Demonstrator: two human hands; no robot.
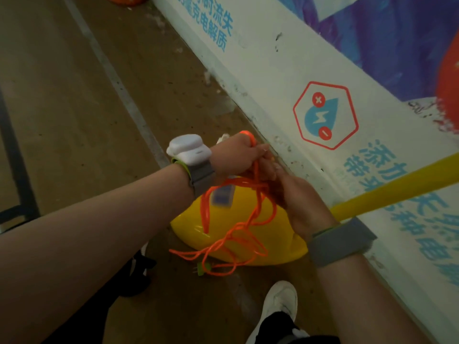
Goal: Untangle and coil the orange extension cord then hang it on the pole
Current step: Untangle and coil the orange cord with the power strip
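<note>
In the head view, the left hand (239,155) was raised in front of the wall (268,70). Its fingers were curled round several strands of the orange extension cord (233,234), and one loop passed over the top of this hand. The right hand (298,202) was just below it and touching it. Its fingers (272,170) were also curled and gripped the same bundle of strands.

From the two hands the cord hung down in a loose tangle of loops, in front of a yellow hard hat (186,225) that sat on the floor (74,120) close to the foot of the wall. The lowest loops reached the floor, and the green plug (200,269) lay there with its pins pointing to the left.

A white device (188,147) sat on a grey strap on the left wrist, and a grey strap (340,244) was also round the right wrist. The yellow pole (397,184) ran slanting from the right edge down to behind the right wrist; the cord was near it but apart from it.

The wall carried blue characters and a red hexagon sign (325,115) with a blue drop inside. A grey painted line (119,88) crossed the brown floor, and a white shoe (280,301) stood below the hard hat
</note>
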